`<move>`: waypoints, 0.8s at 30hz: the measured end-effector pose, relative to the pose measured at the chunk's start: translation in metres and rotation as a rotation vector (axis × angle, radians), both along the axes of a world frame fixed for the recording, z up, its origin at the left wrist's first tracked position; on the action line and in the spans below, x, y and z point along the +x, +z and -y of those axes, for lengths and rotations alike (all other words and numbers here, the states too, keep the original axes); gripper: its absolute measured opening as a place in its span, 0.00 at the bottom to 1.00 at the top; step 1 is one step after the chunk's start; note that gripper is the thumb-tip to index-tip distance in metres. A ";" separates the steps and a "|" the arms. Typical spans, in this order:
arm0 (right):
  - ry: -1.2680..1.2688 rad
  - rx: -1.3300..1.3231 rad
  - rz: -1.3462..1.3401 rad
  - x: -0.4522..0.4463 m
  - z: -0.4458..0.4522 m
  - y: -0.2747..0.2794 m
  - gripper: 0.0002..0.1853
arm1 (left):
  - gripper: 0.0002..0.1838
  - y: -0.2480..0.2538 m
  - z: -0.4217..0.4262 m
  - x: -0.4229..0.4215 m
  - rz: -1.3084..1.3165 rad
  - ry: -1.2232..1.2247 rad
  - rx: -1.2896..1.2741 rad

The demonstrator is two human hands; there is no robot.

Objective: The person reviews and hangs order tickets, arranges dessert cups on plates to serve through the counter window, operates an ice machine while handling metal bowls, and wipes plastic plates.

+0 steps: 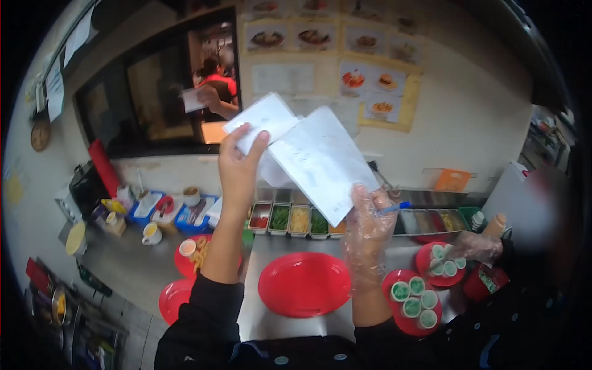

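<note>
My bare left hand [240, 157] pinches a small white paper slip [264, 120] between thumb and fingers. In my right hand [373, 216], covered by a clear plastic glove, are a larger white sheet [324, 160] and a blue pen [396, 208]. The two papers are raised side by side, the slip's edge close to the sheet's upper left side. Below them on the counter lies an empty red oval plate [304, 284]. Faint marks show on the sheet, too small to read.
Topping trays [299, 219] line the counter's back. At the right, a co-worker's gloved hand [475, 248] is by red plates [410, 319] with small green-filled cups. Fried food [199, 254] sits on a plate at left. Another person's hand [209, 97] holds paper at the window.
</note>
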State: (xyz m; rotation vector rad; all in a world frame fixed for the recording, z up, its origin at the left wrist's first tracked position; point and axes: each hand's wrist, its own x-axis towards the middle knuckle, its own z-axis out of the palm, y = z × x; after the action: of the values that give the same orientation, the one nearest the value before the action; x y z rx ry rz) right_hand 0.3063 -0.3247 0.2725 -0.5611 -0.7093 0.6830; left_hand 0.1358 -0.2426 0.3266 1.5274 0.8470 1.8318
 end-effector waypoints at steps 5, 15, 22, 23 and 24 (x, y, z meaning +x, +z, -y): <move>0.008 -0.157 0.268 -0.003 -0.008 -0.059 0.13 | 0.23 -0.073 -0.003 -0.054 -0.560 0.745 0.315; -0.034 -0.129 0.294 -0.067 -0.021 -0.091 0.10 | 0.15 -0.166 0.020 -0.089 0.195 -0.228 -0.337; -0.132 -0.078 0.415 -0.100 -0.018 -0.071 0.27 | 0.12 -0.208 0.010 -0.113 -0.046 0.008 -0.348; -0.058 -0.114 0.525 -0.115 -0.014 -0.068 0.25 | 0.12 -0.208 0.011 -0.115 -0.048 0.005 -0.358; 0.038 -0.022 0.494 -0.123 -0.018 -0.077 0.15 | 0.10 -0.204 0.012 -0.115 -0.180 0.102 -0.283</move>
State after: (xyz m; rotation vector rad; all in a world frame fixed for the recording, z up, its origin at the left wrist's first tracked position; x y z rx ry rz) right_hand 0.1830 -0.3063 0.1959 -0.7489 -1.1757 0.5911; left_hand 0.0211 -0.2543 0.1226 1.5028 1.2328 1.5784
